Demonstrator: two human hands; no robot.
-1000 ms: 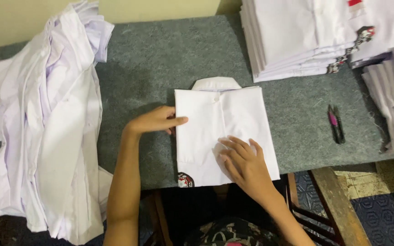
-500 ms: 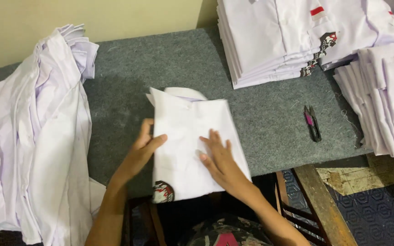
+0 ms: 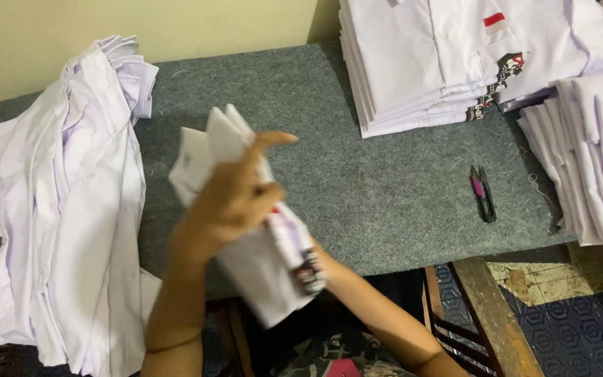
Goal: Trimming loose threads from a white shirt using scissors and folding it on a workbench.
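While it is lifted off the grey felt table [image 3: 385, 188], the folded white shirt [image 3: 259, 258] sits tilted in the air between both hands, above the table's near edge.

Left hand: the left hand [image 3: 235, 199] is closed around the shirt's upper side, fingers wrapped over the fabric and the thumb sticking up.
Right hand: the right hand [image 3: 324, 262] is mostly hidden under the shirt (only a bit of it and the forearm show), so I cannot tell how it grips, though it is against the underside.
Shirt: folded into a flat packet, its collar end up and to the left, a dark badge near its lower end.
Left pile: a loose heap of unfolded white shirts [image 3: 64, 209] drapes over the table's left end.
Far stack: a neat stack of folded shirts [image 3: 441, 63] lies at the back right.
Right stack: another stack of folded shirts [image 3: 594, 160] lies at the right edge.
Snips: small thread snips [image 3: 483, 193] with a pink handle lie on the felt, just beside the right stack.
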